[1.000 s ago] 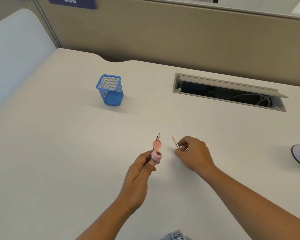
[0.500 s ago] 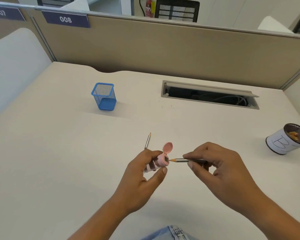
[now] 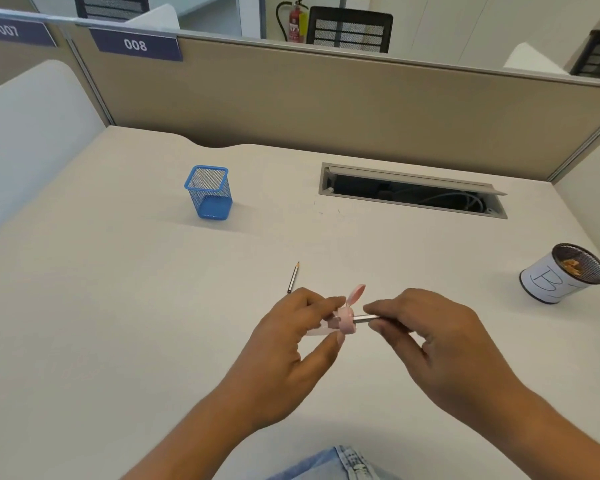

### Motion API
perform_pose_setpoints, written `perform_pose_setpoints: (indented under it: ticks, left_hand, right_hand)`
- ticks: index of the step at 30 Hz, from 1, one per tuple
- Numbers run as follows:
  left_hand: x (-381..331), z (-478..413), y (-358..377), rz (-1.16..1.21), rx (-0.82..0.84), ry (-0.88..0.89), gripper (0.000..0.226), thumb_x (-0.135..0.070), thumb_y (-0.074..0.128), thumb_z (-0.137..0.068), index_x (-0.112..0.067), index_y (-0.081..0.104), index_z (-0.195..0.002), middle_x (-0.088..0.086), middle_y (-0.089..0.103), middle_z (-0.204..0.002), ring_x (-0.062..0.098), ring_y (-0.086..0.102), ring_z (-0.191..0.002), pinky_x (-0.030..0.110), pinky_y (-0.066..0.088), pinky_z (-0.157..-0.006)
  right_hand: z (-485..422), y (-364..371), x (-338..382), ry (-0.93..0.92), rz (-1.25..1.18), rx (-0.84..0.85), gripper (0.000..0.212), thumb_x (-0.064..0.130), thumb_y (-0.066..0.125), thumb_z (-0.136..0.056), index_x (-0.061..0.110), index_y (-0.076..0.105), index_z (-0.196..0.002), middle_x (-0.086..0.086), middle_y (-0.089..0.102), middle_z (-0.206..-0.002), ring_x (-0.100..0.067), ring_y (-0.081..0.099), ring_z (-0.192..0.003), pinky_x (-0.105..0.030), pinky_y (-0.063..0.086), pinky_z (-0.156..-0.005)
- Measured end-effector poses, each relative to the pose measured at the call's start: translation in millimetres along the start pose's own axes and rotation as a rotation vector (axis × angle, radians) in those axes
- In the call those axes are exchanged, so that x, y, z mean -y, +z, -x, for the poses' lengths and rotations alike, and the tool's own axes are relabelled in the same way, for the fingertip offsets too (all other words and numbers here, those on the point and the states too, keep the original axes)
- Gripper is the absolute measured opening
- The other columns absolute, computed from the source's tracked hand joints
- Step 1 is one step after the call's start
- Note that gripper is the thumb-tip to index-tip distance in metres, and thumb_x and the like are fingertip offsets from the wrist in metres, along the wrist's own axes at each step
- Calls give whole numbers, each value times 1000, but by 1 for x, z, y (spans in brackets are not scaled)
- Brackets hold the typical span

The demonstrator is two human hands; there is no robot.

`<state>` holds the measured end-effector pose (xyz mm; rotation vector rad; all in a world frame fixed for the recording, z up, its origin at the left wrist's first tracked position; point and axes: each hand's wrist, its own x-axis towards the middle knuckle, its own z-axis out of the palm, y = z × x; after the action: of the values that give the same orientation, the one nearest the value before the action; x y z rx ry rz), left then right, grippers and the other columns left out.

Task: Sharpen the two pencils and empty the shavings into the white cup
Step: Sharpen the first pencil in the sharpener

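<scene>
Head view: the left grip (image 3: pixel 291 341) is closed round the pink sharpener (image 3: pixel 344 323), whose lid is flipped up. The right grip (image 3: pixel 430 344) pinches a pencil (image 3: pixel 367 318) whose tip appears seated in the sharpener, though the tip itself is out of sight. The second pencil (image 3: pixel 293 277) lies on the surface (image 3: pixel 118 323) just beyond the left grip, and the white cup (image 3: pixel 548 284), with shavings inside, stands well apart to the right.
</scene>
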<state>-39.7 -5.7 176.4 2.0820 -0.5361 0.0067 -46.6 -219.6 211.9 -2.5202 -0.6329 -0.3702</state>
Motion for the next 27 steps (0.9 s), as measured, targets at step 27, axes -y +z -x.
perform_pose_setpoints:
  ticks: [27]
  left_hand:
    - [-15, 3, 7, -41, -255, 291, 26, -17, 70, -87, -21, 68, -112, -13, 61, -104, 10, 61, -97, 28, 50, -82]
  right_hand:
    - [-13, -26, 6, 727, -711, 504, 43, 48, 57, -95, 21, 57, -61, 7, 28, -48, -15, 20, -46, -20, 20, -43]
